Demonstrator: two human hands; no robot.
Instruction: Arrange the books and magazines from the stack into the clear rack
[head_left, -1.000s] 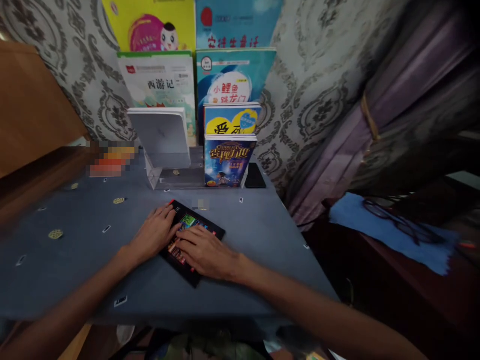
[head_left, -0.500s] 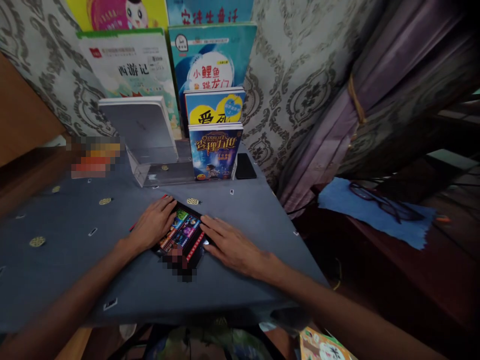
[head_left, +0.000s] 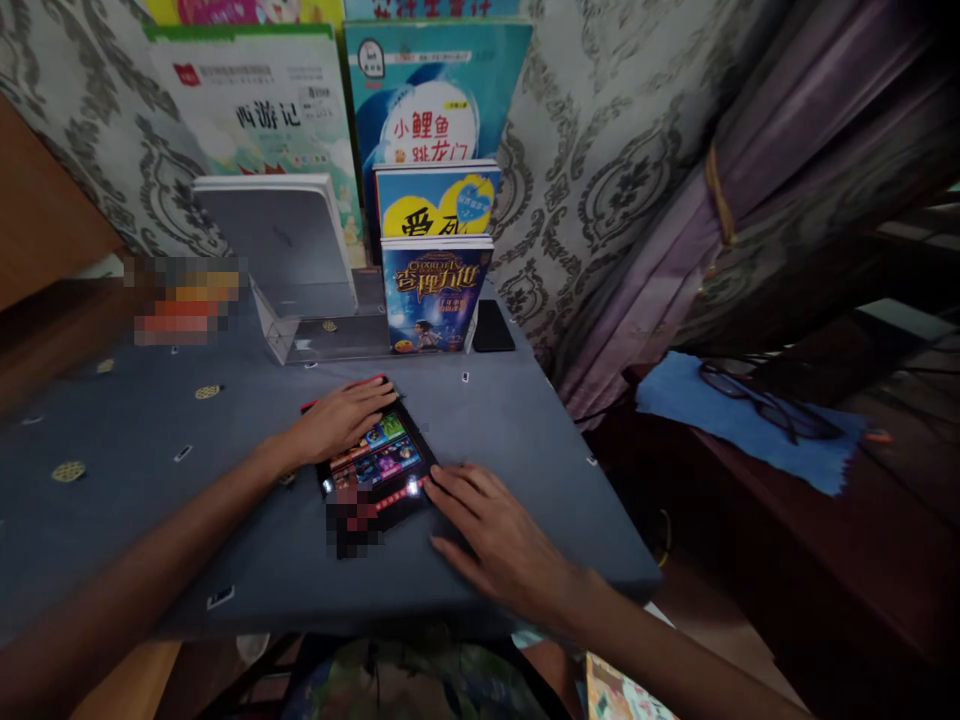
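A flat black case with red edges lies on the table, a grid of small colourful pictures on its face. I cannot tell exactly what kind of item it is; its lower left part is blurred out. My left hand rests flat across its upper left part, fingers stretched and covering some of the pictures. At its right edge is my right hand, with the fingertips against the border and the thumb spread away over the cloth.
A clear acrylic stand holds a blue book and others behind. A grey-backed tablet-like panel leans there. A black phone lies beside it. Glasses rest on a blue cloth at right.
The black case has turned clockwise and shifted a little right. Both hands moved right with it; my right thumb has come away from its edge. The view tilted slightly down.
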